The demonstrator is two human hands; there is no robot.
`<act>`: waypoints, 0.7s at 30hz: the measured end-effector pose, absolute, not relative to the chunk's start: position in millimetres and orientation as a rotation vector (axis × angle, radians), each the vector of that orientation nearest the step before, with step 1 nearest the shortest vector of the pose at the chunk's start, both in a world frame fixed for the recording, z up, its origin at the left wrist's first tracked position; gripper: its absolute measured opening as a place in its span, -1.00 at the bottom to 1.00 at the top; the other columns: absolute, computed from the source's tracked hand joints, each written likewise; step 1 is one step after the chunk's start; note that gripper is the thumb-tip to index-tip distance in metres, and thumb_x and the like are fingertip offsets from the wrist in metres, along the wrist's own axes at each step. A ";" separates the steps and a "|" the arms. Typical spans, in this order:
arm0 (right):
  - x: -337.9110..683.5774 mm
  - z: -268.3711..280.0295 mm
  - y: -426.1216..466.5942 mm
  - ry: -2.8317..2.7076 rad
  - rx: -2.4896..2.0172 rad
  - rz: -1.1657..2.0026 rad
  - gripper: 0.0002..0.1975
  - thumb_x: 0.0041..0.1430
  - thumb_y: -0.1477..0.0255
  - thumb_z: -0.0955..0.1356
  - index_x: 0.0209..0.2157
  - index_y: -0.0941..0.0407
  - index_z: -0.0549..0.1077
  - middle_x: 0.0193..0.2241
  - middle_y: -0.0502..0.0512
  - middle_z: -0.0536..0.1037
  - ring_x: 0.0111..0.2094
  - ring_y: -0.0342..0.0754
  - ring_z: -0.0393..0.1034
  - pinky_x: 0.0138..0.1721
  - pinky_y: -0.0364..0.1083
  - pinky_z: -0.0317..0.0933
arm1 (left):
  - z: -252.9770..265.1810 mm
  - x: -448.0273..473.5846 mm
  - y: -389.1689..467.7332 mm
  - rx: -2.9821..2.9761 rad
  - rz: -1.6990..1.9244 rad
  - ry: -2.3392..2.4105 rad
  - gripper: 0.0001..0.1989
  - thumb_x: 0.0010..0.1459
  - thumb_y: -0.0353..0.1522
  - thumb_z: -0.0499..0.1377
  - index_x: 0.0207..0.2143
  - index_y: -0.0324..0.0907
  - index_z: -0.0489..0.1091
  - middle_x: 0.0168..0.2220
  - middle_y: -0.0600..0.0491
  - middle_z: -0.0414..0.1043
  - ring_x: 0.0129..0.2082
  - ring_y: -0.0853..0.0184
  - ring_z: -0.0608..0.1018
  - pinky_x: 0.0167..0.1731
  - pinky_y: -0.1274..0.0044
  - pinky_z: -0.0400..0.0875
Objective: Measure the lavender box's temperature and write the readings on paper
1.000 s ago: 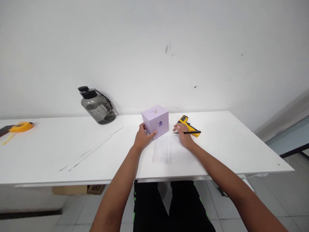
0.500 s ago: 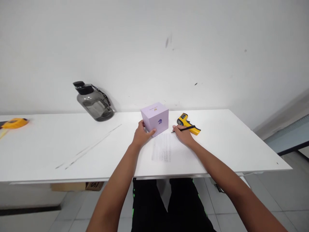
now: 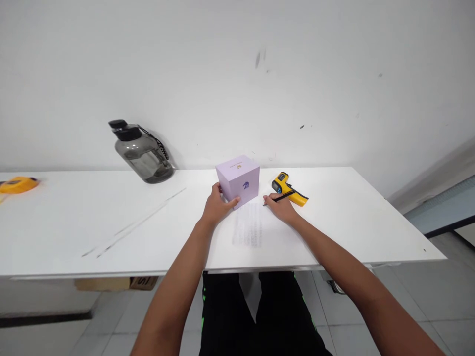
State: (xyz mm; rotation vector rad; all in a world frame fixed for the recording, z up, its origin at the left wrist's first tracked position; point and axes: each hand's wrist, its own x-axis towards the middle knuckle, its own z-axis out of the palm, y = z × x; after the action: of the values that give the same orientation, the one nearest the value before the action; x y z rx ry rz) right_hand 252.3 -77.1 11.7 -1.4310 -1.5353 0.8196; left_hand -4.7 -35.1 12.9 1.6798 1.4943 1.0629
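Observation:
A lilac box (image 3: 243, 184) with a dark blue emblem on its front and a gold mark on top stands on the white table (image 3: 345, 217). My left hand (image 3: 218, 206) grips its left side, thumb on the lower front edge. To the right of the box, my right hand (image 3: 280, 206) is closed around a slim black pen (image 3: 285, 195), its tip pointing down and left at the tabletop. Just below the box lies a patch of faint grey writing (image 3: 248, 230); whether it is on paper or on the table itself, I cannot tell. A yellow and black infrared thermometer (image 3: 295, 197) lies right behind my right hand.
A grey see-through water bottle (image 3: 144, 158) with a black lid stands at the back left by the wall. At the far left edge lies a yellow tool (image 3: 18, 185), partly cut off. Dark streaks (image 3: 137, 225) mark the table's left part. Under the table is a cardboard box (image 3: 111, 283).
The pen has tilted a little more steeply in my right hand. My left hand keeps its hold on the box. The whole view has shifted slightly.

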 end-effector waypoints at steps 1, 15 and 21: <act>252.0 11.6 -77.1 -1.541 -1.433 0.816 -0.64 0.21 0.15 0.31 -0.57 0.05 0.44 -0.50 0.06 0.53 -0.35 0.03 0.41 -0.24 -0.01 0.28 | 12.9 -5.1 -35.1 1.689 1.054 1.500 -0.11 -0.05 -0.07 0.46 0.24 -0.08 0.16 0.22 -0.21 0.41 0.21 -0.03 0.48 0.15 0.18 0.37; 253.1 7.6 -75.8 -1.530 -1.445 0.818 -0.62 0.19 0.10 0.32 -0.56 0.05 0.48 -0.53 0.05 0.50 -0.39 0.04 0.39 -0.29 -0.01 0.27 | 16.4 -4.1 -36.5 1.655 1.056 1.519 -0.13 -0.09 -0.10 0.48 0.20 -0.09 0.19 0.21 -0.20 0.42 0.21 -0.03 0.49 0.14 0.19 0.39; 252.0 8.0 -75.8 -1.545 -1.452 0.781 -0.61 0.19 0.10 0.30 -0.58 0.04 0.42 -0.57 0.03 0.45 -0.41 0.02 0.35 -0.31 -0.02 0.24 | 17.2 -4.0 -37.2 1.668 1.057 1.521 -0.14 -0.10 -0.10 0.48 0.20 -0.08 0.20 0.19 -0.18 0.44 0.20 -0.04 0.50 0.11 0.19 0.41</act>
State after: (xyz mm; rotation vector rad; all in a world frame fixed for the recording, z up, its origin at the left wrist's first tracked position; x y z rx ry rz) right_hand 252.0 -75.8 8.0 -1.4522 -1.5446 0.7813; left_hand -4.0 -37.2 17.2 1.6679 1.5212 1.0570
